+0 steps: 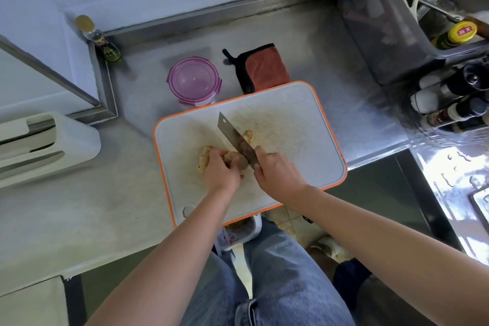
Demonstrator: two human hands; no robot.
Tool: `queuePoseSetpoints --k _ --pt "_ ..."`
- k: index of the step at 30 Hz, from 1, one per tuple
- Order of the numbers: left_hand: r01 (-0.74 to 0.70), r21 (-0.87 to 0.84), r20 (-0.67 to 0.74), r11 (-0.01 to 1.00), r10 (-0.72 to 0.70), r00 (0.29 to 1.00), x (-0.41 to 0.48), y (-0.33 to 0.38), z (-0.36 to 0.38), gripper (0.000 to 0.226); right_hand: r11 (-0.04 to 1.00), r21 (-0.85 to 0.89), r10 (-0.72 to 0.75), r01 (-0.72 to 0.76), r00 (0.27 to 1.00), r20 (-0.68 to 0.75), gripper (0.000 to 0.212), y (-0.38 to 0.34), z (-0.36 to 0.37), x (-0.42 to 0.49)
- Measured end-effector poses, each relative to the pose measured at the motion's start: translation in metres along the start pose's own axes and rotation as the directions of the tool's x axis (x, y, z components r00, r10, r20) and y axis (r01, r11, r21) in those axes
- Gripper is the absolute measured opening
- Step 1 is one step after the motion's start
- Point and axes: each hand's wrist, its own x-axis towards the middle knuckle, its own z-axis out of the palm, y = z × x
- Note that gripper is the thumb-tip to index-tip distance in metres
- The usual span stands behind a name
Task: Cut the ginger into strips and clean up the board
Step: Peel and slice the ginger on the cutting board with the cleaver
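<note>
A knobbly tan piece of ginger (pixel 205 153) lies near the middle of the white, orange-rimmed cutting board (pixel 304 124). My left hand (pixel 221 169) grips it from above, fingers curled over its right part. My right hand (pixel 277 173) holds the handle of a cleaver (pixel 232 133), whose blade stands edge-down across the ginger just right of my left fingers. A small lobe of ginger (pixel 248 136) shows on the far side of the blade. The board's surface is stained yellowish.
A lidded purple-rimmed container (pixel 194 82) and a folded orange-and-black cloth (pixel 264 69) sit behind the board. A knife block (pixel 42 145) stands to the left, bottles (pixel 455 103) and a rack to the right. A small bin (pixel 240 233) is below the counter edge.
</note>
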Motion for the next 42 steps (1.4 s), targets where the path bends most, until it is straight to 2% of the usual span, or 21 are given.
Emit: queuePoseSetpoints --k 9,15,23,24,26,29,36,39,42 --pt "0.028 -0.035 0.000 0.999 -0.028 1.000 0.003 -0.001 0.000 0.015 0.999 -0.053 -0.010 0.013 0.999 0.042 0.012 0.010 -0.002 -0.017" --pt "-0.013 0.061 0.001 0.998 0.013 1.000 0.003 -0.004 -0.004 0.018 1.000 -0.018 -0.019 0.019 1.000 0.021 0.019 -0.002 0.006 0.009" --pt "-0.059 0.025 0.085 0.998 0.057 0.995 0.000 -0.011 -0.011 0.021 1.000 0.000 -0.028 0.028 0.997 -0.069 0.021 0.007 0.013 0.013" --pt "-0.060 0.045 0.093 0.997 0.055 0.994 -0.002 -0.012 -0.014 0.023 1.000 0.016 -0.020 0.021 0.995 -0.093 0.021 0.007 0.012 0.014" --pt "-0.080 0.193 0.086 0.978 0.064 0.994 -0.010 -0.013 -0.019 0.029 0.999 0.036 0.012 -0.008 0.992 -0.125 0.021 0.010 0.010 0.018" --pt "-0.168 0.392 0.058 0.905 0.158 0.986 -0.018 -0.015 -0.021 0.044 0.997 0.073 0.035 -0.026 0.991 -0.129 0.014 0.017 0.000 0.019" --pt "-0.289 0.479 0.074 0.829 0.290 0.954 -0.029 -0.002 -0.021 0.029 0.997 0.053 -0.056 0.060 0.995 -0.083 0.010 0.019 -0.008 -0.001" --pt "-0.293 0.504 0.083 0.813 0.292 0.953 -0.029 -0.002 -0.021 0.027 0.998 0.037 -0.055 0.057 0.996 -0.068 0.018 0.015 -0.008 -0.007" --pt "-0.305 0.511 0.074 0.804 0.313 0.947 -0.028 -0.005 -0.020 0.027 0.999 0.010 -0.040 0.040 0.998 -0.050 0.017 0.015 -0.010 -0.008"
